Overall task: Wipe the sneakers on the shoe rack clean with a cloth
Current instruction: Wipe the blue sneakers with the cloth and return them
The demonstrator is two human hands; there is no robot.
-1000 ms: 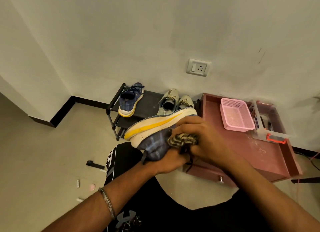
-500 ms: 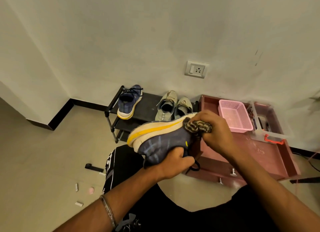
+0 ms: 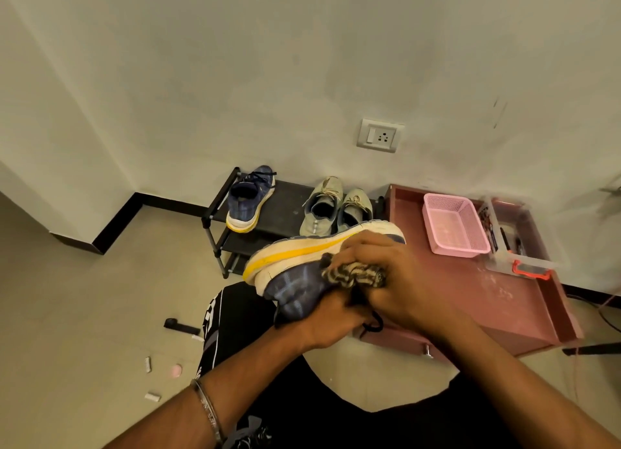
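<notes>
Our left hand (image 3: 331,317) grips the blue sneaker (image 3: 302,280) from below; our right hand (image 3: 386,274) is closed on the cloth (image 3: 353,275). It looks light with a soft upper, so we hold its stiff sole.

Home room corner: low shoe rack (image 3: 218,206) w/ sneakers (image 3: 247,200), wall socket (image 3: 379,135), tiled floor (image 3: 84,314), pink basket (image 3: 453,225).

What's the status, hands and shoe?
Left hand grips blue sneaker, sole up. Right hand presses cloth on its side. Nothing in the way.
</notes>
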